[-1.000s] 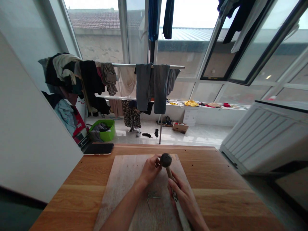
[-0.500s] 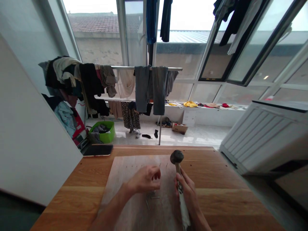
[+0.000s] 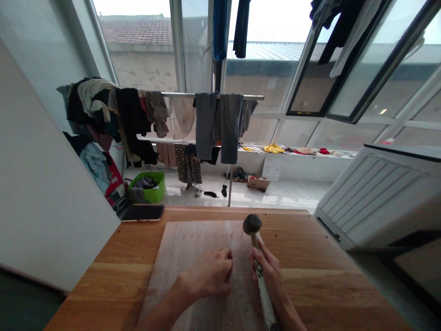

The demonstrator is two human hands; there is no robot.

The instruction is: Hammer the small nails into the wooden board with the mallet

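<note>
My right hand (image 3: 268,266) is wrapped around the worn, pale handle of a mallet (image 3: 252,224) with a dark rounded head. The mallet's head points away from me, above the far right part of a thin wooden board (image 3: 179,257). My left hand (image 3: 213,271) is low over the middle of the board with its fingers curled in; what lies in or under them is hidden. Along the board's far side runs a row of small dark dots (image 3: 199,236). Near the row's right end, thin nails (image 3: 241,233) stick up from the board.
The board lies on a wooden table (image 3: 310,285). A phone (image 3: 143,213) rests at the table's far left corner. Beyond stand a drying rack with clothes (image 3: 206,124), a green basket (image 3: 153,188) and a cardboard box (image 3: 258,184). A white panelled unit (image 3: 375,193) is at the right.
My left hand has come down and nearer to me, its fingers more curled. It now covers the loose nails seen earlier on the board. The mallet has barely moved in my right hand.
</note>
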